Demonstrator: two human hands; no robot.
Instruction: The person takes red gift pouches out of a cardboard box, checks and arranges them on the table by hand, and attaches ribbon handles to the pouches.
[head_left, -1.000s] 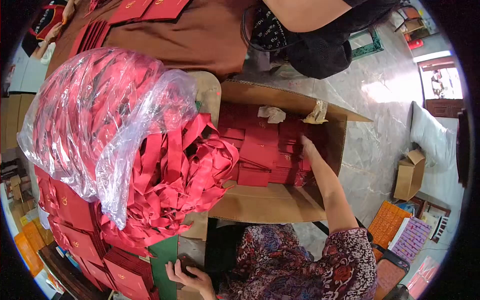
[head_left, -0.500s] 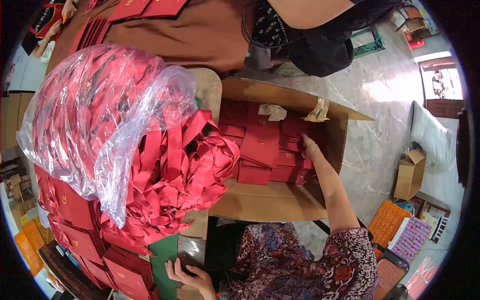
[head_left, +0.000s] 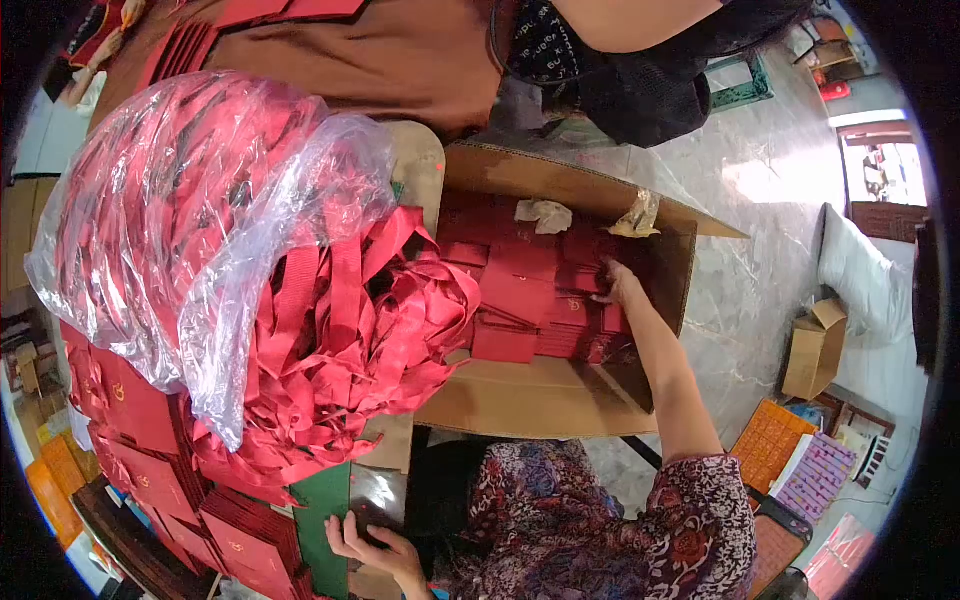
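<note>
My right hand (head_left: 622,285) is inside a cardboard box (head_left: 530,395), at its right end. The thumb and fingers are spread apart at the edge of stacked red cards or pouches (head_left: 570,312) with small gold marks; the fingertips are partly hidden. More red ones (head_left: 519,290) lie in rows across the box. My left hand (head_left: 372,548) rests at the table edge by a green mat (head_left: 322,530), fingers apart and nothing in them. Beyond it sits a heap of red ribbons (head_left: 350,350), spilling from a clear plastic bag (head_left: 220,300).
Stacks of red gold-marked cards or pouches (head_left: 240,545) stand at lower left. A brown cloth (head_left: 400,70) covers the table at the back. Another person's hand (head_left: 118,40) is at far upper left. A small cardboard box (head_left: 815,350) stands right.
My right hand stays in the box, its thumb now spread farther from its fingers. My left hand keeps its place. The view has shifted slightly.
</note>
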